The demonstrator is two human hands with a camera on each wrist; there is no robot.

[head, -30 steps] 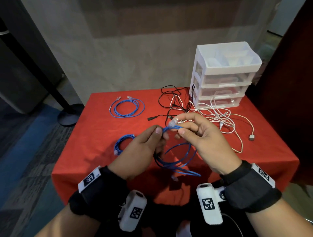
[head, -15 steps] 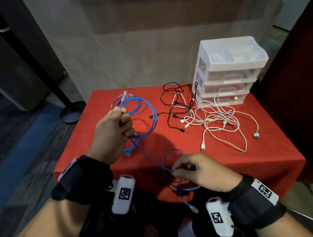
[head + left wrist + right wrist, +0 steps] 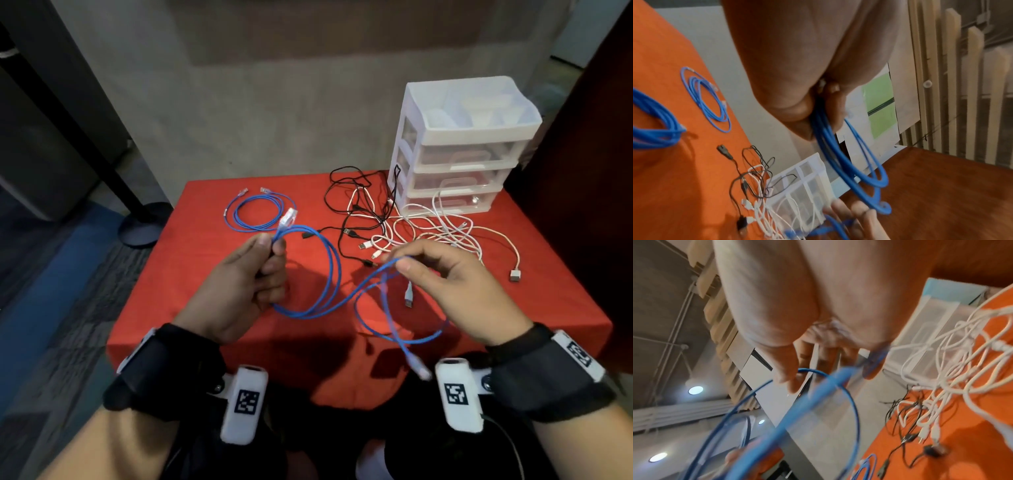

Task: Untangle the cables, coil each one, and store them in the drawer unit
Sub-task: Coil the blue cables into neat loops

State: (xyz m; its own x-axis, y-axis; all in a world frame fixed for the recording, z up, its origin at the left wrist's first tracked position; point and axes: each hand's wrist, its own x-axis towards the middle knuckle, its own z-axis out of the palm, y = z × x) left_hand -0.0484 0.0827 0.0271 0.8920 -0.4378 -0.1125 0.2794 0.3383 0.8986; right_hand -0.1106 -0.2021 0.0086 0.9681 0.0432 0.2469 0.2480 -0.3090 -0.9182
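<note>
A blue cable [image 3: 329,274] hangs between both hands above the red table [image 3: 191,274]. My left hand [image 3: 272,245] grips a few loops of it, and a clear plug [image 3: 287,217] sticks up past the thumb. The right hand [image 3: 397,262] pinches a strand further along. From there a loop and the tail hang down to the other plug [image 3: 419,370]. In the left wrist view the loops of the blue cable [image 3: 849,162] droop from the left hand [image 3: 818,100]. In the right wrist view the blue cable [image 3: 818,394] is blurred under the right hand [image 3: 828,369]. The white drawer unit [image 3: 459,144] stands at the back right with its drawers closed.
A coiled blue cable [image 3: 257,212] lies at the back left of the table. The left wrist view shows another blue coil [image 3: 653,123] on the cloth. A tangle of black and white cables [image 3: 411,233] spreads in front of the drawer unit. A black pole base [image 3: 144,222] stands on the floor to the left.
The right hand rose from near the table's front edge up to the right, drawing a strand of the blue cable. The left hand moved toward the middle, still gripping the loops.
</note>
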